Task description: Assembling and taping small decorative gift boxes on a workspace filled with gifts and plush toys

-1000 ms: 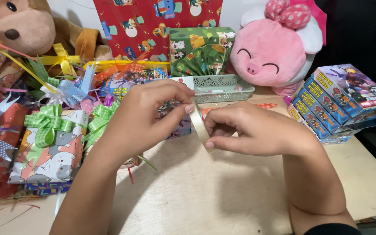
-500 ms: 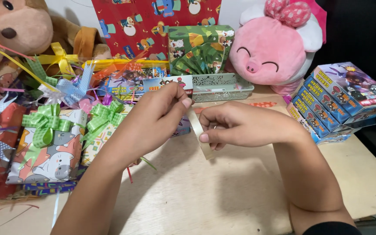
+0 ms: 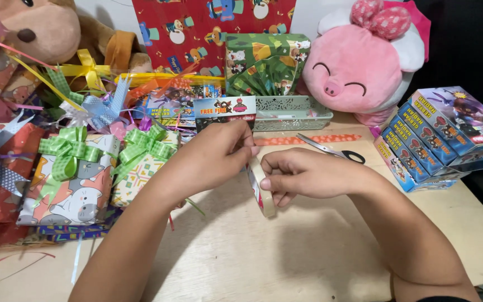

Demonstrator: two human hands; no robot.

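Observation:
Over the middle of a pale wooden table (image 3: 286, 257), my right hand (image 3: 303, 176) grips a roll of clear adhesive tape (image 3: 261, 190), held on edge. My left hand (image 3: 213, 156) pinches at the top of the roll with thumb and fingertips, where the tape end would be; the end itself is too small to make out. Both forearms reach in from the bottom of the view.
Scissors with black handles (image 3: 336, 151) lie behind my hands. Wrapped gifts with green bows (image 3: 74, 173) sit left. A grey lattice basket (image 3: 292, 112), a pink plush pig (image 3: 359, 67) and a brown plush bear (image 3: 34, 28) stand behind. Stacked toy boxes (image 3: 443, 134) sit right.
Both hands have dropped slightly toward me with the tape roll. The roll now shows more plainly below my fingers, and my left fingertips have closed onto its top edge.

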